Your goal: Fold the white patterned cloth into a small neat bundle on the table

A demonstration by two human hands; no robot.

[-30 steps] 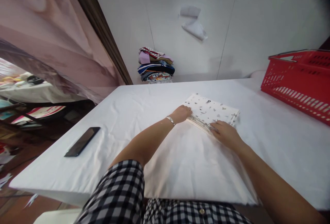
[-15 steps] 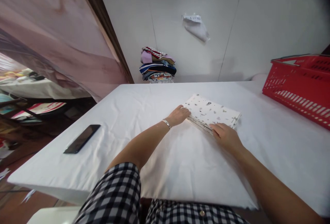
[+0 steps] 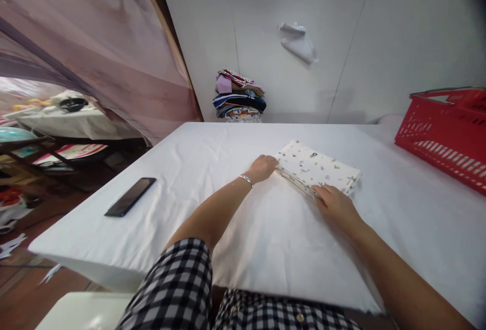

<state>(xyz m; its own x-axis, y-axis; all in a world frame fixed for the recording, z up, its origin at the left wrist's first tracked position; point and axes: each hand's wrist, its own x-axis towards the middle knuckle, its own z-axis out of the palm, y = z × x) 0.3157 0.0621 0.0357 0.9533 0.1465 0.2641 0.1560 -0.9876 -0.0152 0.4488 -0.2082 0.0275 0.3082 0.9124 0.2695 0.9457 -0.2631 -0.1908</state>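
A folded white cloth [image 3: 319, 163] with small printed motifs lies on the white-covered table, its stacked layers showing along the near edge. My left hand [image 3: 262, 168], with a silver bracelet at the wrist, grips the cloth's left corner with its fingers bent over the layers. At the near right corner, my right hand [image 3: 337, 206] has its thumb and fingers closed on the same edge. The fingertips under the fold are hidden.
On the table's left lies a dark phone [image 3: 131, 197]. A red plastic basket [image 3: 444, 137] stands at the right. Beyond the far edge is a stack of folded fabrics [image 3: 240, 96] against the wall. A pink curtain [image 3: 125, 41] hangs at the left, and a pale stool [image 3: 83, 312] sits below.
The camera view has swung slightly left, so everything appears shifted right. Both hands stay at the folded cloth's near edge, and the cloth has hardly moved on the table.
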